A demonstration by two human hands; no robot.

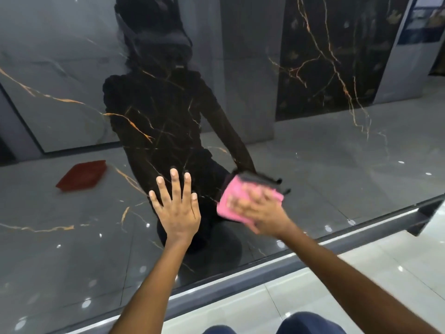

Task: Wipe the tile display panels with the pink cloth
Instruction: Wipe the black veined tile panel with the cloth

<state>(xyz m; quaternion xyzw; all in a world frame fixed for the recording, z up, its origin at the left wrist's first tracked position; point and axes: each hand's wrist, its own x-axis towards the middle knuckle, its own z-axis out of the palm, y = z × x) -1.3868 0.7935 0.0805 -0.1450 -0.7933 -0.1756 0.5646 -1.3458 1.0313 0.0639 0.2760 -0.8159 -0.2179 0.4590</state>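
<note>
- Right hand: the grip lies spread, fingers fairly straight, pressing the pink cloth flat against the tile panel; motion blur hides the fingertips, so how far they curl cannot be told
- Pink cloth: soft, folded to a rough rectangle, its lower right part covered by the hand; its dark mirror image shows just above it in the gloss
- Left hand: grip wide, holding nothing, fingers straight and fanned, palm flat on the panel just left of the cloth and apart from it
- Tile panel: polished black marble-look slab with thin orange and gold veins, glossy enough to mirror a dark silhouette of the person, grey slabs and ceiling light spots
- Metal edge strip: grey, straight, running along the panel's lower border
- Floor: pale glossy tiles with faint joints, below the strip
- Red object: flat, angular, seen only as a reflection left of the hands; its nature cannot be made out
- Blue-clad knees: cut off by the bottom edge
</note>
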